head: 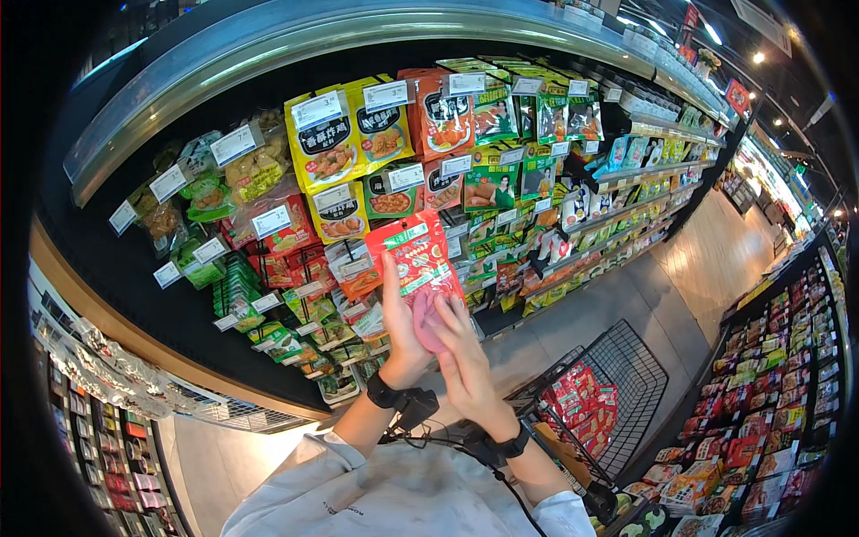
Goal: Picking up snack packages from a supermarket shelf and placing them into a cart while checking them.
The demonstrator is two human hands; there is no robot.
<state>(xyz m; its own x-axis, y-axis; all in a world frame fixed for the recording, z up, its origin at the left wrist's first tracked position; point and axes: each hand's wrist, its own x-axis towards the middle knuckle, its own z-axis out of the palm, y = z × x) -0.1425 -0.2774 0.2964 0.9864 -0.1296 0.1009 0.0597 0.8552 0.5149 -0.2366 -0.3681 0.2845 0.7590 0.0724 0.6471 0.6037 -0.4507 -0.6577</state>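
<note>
A red and green plastic food packet [417, 250] stands upright before me, its lower part between my hands. My left hand [404, 322] holds it along its left edge, the thumb on the front. Fingers of my right hand [463, 356] touch a folded pink cloth or pad [427, 321] that lies against the packet's lower front. Behind them, seasoning packets [332, 151] hang on hooks with price tags. Both wrists wear black straps, with cables near my chest.
To the right stands a black wire shopping cart [631, 382] holding red packets [587, 406]. A low display of packaged food [751, 409] lines the aisle's far right. Shelves with bags [624, 178] run along the wall; a wooden-edged counter [168, 349] curves at left.
</note>
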